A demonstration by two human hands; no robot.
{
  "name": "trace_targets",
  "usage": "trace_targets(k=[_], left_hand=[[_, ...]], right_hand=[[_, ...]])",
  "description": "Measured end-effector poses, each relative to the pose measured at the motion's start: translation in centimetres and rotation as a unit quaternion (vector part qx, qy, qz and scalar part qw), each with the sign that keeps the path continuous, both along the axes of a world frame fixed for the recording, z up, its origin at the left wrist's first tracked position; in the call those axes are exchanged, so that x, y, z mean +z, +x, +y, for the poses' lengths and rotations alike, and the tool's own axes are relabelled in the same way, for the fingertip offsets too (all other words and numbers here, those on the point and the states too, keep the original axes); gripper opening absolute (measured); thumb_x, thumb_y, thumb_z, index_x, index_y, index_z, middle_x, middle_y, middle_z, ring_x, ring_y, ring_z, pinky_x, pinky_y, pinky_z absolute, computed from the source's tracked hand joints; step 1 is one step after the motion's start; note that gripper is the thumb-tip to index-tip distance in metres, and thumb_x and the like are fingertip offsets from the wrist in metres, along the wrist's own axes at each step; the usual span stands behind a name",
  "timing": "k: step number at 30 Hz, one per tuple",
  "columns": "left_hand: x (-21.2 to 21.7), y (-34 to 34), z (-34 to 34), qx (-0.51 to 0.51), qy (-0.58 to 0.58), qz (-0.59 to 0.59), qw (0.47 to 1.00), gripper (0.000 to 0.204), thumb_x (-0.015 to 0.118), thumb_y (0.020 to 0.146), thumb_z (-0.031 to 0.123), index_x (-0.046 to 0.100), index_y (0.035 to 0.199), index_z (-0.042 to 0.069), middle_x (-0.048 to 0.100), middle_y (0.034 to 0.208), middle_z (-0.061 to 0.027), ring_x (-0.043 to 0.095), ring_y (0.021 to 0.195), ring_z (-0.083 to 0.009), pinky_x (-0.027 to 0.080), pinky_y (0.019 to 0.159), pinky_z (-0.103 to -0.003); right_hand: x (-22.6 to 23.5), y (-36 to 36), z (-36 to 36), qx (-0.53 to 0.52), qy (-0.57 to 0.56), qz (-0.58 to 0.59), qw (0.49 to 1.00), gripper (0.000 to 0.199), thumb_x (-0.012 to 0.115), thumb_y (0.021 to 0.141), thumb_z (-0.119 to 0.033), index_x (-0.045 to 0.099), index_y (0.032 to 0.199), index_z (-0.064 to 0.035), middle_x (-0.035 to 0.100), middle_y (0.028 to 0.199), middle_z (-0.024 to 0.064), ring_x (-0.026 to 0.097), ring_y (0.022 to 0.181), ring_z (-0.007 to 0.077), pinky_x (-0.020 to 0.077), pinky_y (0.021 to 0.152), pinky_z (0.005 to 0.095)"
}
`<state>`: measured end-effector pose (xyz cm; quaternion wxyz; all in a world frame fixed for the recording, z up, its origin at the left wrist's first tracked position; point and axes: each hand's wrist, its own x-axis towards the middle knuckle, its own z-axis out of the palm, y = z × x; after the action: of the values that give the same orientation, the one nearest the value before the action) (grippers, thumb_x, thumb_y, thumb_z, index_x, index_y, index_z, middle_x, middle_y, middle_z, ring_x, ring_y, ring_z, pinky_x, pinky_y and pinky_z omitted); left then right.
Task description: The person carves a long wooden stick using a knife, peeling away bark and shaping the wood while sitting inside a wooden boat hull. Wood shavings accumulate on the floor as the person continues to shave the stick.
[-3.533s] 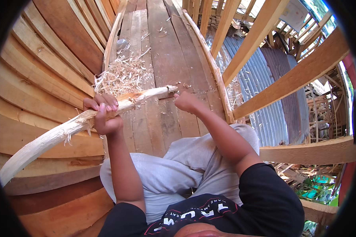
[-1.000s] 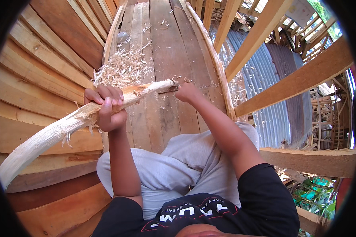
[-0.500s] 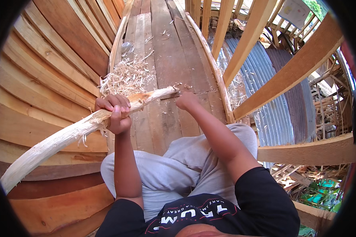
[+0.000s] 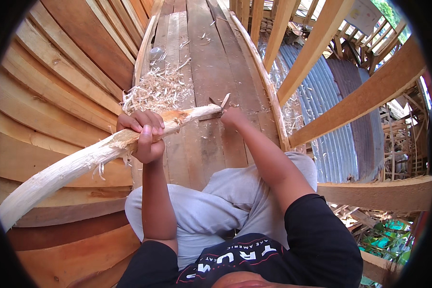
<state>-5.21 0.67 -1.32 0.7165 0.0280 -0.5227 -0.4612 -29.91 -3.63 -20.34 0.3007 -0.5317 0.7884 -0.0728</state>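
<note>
A long, peeled wooden pole (image 4: 72, 165) slants from the lower left up to the middle, its surface pale and rough with loose fibres. My left hand (image 4: 143, 135) is wrapped round it near its upper part, thumb on top. At the pole's far end my right hand (image 4: 231, 117) is closed on a knife (image 4: 214, 102); only a bit of dark blade shows, and the handle is hidden in my fist. A curled wood chip (image 4: 225, 100) stands up beside the blade at the pole's tip.
Wood shavings (image 4: 161, 91) lie heaped on the plank floor (image 4: 206, 62), near a clear cup (image 4: 156, 53). A slatted board wall (image 4: 48, 101) closes the left. On the right stand wooden railing posts (image 4: 314, 45), with a corrugated metal roof (image 4: 329, 115) beyond them.
My right hand has shifted slightly right with the knife at the pole's tip, and a chip now stands up there. The left hand keeps its grip; the whole view has shifted a little.
</note>
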Motion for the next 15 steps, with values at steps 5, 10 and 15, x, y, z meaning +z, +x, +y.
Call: trace_targets(k=[5,10,15], left_hand=[[-0.6,1.5,-0.5,0.046,0.032,0.010,0.998,0.017,0.051,0.075,0.000,0.038,0.081,0.009,0.042,0.060,-0.0035,0.042,0.051,-0.0122,0.042,0.052,-0.027],[0.0,1.8,-0.2,0.055,0.063,0.052,0.995,0.019,0.050,0.073,-0.001,0.038,0.082,0.010,0.042,0.060,-0.0036,0.043,0.051,-0.0133,0.041,0.052,-0.027],[1.9,4.2,0.8,0.079,0.066,0.051,0.993,0.017,0.048,0.073,0.001,0.037,0.082,0.011,0.041,0.060,-0.0032,0.043,0.053,-0.0132,0.041,0.055,-0.029]], right_hand=[[-0.2,0.0,0.9,0.033,0.037,0.033,0.998,0.041,0.042,0.090,-0.026,0.064,0.110,0.0026,0.058,0.123,0.0242,0.056,0.113,0.0397,0.0449,0.096,0.0447],[-0.1,-1.4,1.6,0.046,0.068,0.035,0.996,0.045,0.048,0.085,-0.027,0.062,0.119,-0.0015,0.057,0.128,0.0206,0.055,0.118,0.0350,0.0448,0.098,0.0418],[0.1,-1.3,2.0,0.067,0.006,0.034,0.997,0.045,0.040,0.091,-0.028,0.059,0.120,0.0009,0.058,0.121,0.0248,0.058,0.110,0.0396,0.0454,0.095,0.0456]])
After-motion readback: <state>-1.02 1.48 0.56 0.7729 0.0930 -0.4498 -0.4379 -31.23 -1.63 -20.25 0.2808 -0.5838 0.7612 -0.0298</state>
